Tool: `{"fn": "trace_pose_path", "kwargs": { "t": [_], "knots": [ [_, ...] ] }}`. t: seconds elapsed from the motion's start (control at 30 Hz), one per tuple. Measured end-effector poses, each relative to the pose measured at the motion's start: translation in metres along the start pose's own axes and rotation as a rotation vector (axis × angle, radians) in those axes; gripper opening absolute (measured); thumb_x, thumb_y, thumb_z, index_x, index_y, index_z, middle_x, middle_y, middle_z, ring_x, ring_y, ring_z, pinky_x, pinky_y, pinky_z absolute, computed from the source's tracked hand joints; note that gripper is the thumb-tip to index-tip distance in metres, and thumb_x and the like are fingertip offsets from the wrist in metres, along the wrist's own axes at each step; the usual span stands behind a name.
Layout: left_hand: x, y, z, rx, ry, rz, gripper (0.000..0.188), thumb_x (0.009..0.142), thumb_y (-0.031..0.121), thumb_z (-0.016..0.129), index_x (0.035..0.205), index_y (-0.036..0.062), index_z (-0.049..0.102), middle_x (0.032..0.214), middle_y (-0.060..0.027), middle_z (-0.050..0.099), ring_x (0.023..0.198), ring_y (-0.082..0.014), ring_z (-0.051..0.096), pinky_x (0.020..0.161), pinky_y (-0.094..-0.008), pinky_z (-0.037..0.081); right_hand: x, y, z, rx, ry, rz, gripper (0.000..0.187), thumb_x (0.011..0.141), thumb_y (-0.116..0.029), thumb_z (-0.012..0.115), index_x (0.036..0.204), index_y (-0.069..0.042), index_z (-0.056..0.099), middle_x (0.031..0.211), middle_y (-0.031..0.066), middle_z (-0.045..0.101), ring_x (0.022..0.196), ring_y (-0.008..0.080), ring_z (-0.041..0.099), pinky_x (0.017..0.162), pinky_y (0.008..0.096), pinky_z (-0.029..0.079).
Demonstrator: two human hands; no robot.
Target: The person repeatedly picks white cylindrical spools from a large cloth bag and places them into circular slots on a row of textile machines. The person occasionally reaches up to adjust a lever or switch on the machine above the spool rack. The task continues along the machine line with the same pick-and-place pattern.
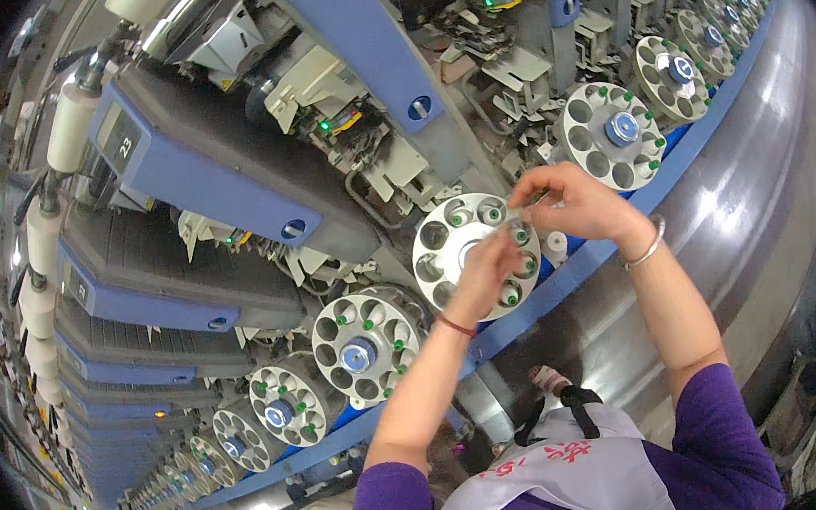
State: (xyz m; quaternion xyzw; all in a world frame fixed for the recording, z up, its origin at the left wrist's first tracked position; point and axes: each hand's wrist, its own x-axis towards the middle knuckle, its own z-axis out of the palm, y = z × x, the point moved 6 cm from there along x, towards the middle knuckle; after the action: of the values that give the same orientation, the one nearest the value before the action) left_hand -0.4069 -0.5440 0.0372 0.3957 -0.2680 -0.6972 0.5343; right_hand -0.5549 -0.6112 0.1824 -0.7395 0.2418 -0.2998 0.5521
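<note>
Both my hands are over a round white bobbin magazine (426, 265) with a ring of holes. White bobbins with green tips (511, 294) stand in several of its holes. My left hand (492, 271) hangs over the magazine's middle, its fingers smeared by motion, so its grip is unclear. My right hand (578, 203) is at the upper right rim with thumb and forefinger pinched together. Whatever is in that pinch is too small to make out. Just below the right hand, a white bobbin (556, 243) sits beside the magazine.
More magazines (613, 136) run in a curved row both ways, with another magazine (359, 351) at lower left. Blue machine arms (364, 48) reach over the row. A blue rail (533, 291) edges it. White yarn cones (74, 122) line the far left. Shiny floor (755, 205) lies at right.
</note>
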Motion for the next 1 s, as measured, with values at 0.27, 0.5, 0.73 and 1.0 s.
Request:
{"fn": "trace_pose_path", "kwargs": {
  "t": [0.27,0.5,0.73,1.0],
  "knots": [
    [-0.065,0.034,-0.110,1.258,0.502,0.473,0.048,0.082,0.002,0.061,0.129,0.0104,0.055,0.133,-0.0193,0.048,0.128,-0.0334,0.042,0.105,-0.0386,0.038,0.013,0.071,0.065,-0.592,0.080,0.020,0.035,0.075,-0.011,0.065,0.110,-0.003,0.062,0.101,0.0182,0.062,0.095,0.0357,0.060,0.083,0.0430,0.049],
    [-0.338,-0.099,-0.097,1.279,0.739,-0.143,0.052,0.089,0.026,0.060,0.134,0.0061,0.045,0.131,-0.0204,0.048,0.117,-0.0364,0.049,0.097,-0.0439,0.043,-0.056,0.115,0.243,-0.142,-0.105,-0.007,0.013,0.079,-0.009,0.061,0.091,-0.003,0.061,0.070,0.0132,0.060,0.063,0.0248,0.060,0.059,0.0364,0.048],
    [-0.687,-0.174,-0.074,1.606,1.669,-0.546,0.070,0.081,0.043,0.065,0.139,0.0129,0.041,0.134,-0.0242,0.045,0.122,-0.0443,0.043,0.101,-0.0640,0.028,-0.257,0.006,0.577,-0.281,-1.016,-0.678,0.045,0.088,-0.042,0.056,0.118,-0.009,0.062,0.114,0.0130,0.063,0.119,0.0308,0.051,0.100,0.0457,0.039],
    [-0.781,-0.276,-0.056,1.500,1.321,-0.632,0.086,0.078,0.073,0.048,0.140,0.0146,0.044,0.142,-0.0251,0.038,0.131,-0.0506,0.029,0.105,-0.0545,0.033,-0.386,-0.030,0.699,-0.894,-1.052,-0.751,0.064,0.078,-0.053,0.053,0.136,-0.027,0.050,0.150,0.0101,0.034,0.138,0.0468,0.019,0.106,0.0719,0.008]
  ]
}}
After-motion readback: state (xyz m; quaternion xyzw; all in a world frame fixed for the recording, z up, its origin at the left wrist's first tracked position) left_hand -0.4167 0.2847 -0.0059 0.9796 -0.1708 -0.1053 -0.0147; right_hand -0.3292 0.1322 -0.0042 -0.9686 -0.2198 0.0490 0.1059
